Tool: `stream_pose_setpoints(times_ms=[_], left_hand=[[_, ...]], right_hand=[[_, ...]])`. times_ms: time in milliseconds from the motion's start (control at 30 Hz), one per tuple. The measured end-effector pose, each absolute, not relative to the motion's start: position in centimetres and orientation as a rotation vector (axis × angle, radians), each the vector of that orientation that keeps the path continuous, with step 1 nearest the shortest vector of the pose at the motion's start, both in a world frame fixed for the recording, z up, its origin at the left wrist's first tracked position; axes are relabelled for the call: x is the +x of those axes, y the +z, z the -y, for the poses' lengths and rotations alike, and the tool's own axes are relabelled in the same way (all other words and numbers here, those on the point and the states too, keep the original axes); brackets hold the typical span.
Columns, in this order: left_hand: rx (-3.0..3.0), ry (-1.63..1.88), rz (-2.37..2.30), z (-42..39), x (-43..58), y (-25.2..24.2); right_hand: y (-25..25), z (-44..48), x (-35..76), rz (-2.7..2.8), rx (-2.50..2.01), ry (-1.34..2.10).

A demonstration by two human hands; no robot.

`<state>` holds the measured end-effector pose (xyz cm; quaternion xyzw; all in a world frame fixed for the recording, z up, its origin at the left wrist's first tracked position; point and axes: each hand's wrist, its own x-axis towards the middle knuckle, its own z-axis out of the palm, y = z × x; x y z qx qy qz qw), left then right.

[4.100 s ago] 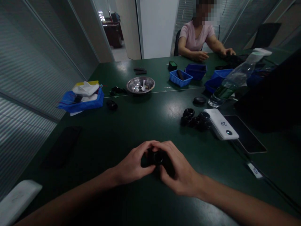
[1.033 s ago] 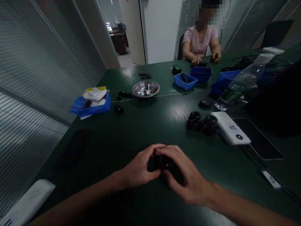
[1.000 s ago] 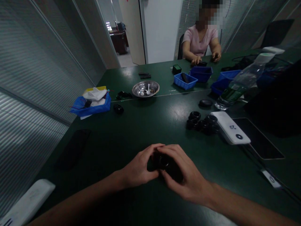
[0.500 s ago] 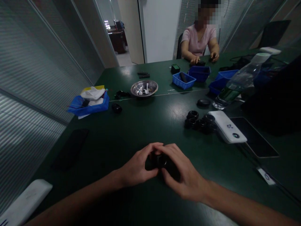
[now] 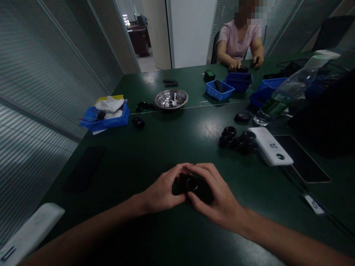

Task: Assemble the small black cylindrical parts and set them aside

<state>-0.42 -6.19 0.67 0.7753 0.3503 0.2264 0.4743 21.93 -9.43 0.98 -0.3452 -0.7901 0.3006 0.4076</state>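
Low over the green table (image 5: 155,147), my left hand (image 5: 165,188) and my right hand (image 5: 219,195) come together around a small black round part (image 5: 191,183). Its ring-like rim faces up between my thumbs and fingertips. My fingers curl in from both sides and hide much of it, and its exact kind does not show. Beyond my right hand, several black round pieces (image 5: 229,140) with open, ring-like tops stand bunched against a white power bank (image 5: 270,146).
A clear bottle (image 5: 288,92), black oval object (image 5: 243,117) and dark tablet (image 5: 302,159) lie right. Ahead are a metal bowl (image 5: 171,107) and blue bins (image 5: 220,92). Left are a filled blue basket (image 5: 111,122), black slab (image 5: 87,162) and white device (image 5: 36,229). A person (image 5: 240,40) sits opposite.
The camera view has shifted slightly. The black part's rim shows a little more plainly between my fingers. Both hands keep their hold on it.
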Motion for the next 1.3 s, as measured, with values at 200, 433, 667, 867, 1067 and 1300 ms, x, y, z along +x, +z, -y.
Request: stream_pose_setpoints(times_ms=[200,433,667,867,1067,1300], left_hand=[[1.913,0.569,-0.860,6.25,-0.35,0.71],[1.883,0.581,-0.844,6.27,-0.35,0.54],[1.903,0.562,-0.857,6.21,-0.43,0.54],[1.908,0.573,-0.843,6.21,-0.51,0.32],[1.877,0.556,-0.844,6.17,-0.36,0.69],[1.875,0.558,-0.851,6.20,-0.40,0.69]], right_hand=[[1.31,9.28,21.90,1.991,-0.778,0.837],[1.11,9.30,21.92,1.980,-0.871,0.777],[0.98,9.24,21.98,1.992,-0.818,0.812],[0.90,9.27,21.99,2.017,-0.802,0.823],[1.00,9.26,22.03,2.015,-0.881,0.805],[0.92,9.32,22.00,2.034,-0.782,0.837]])
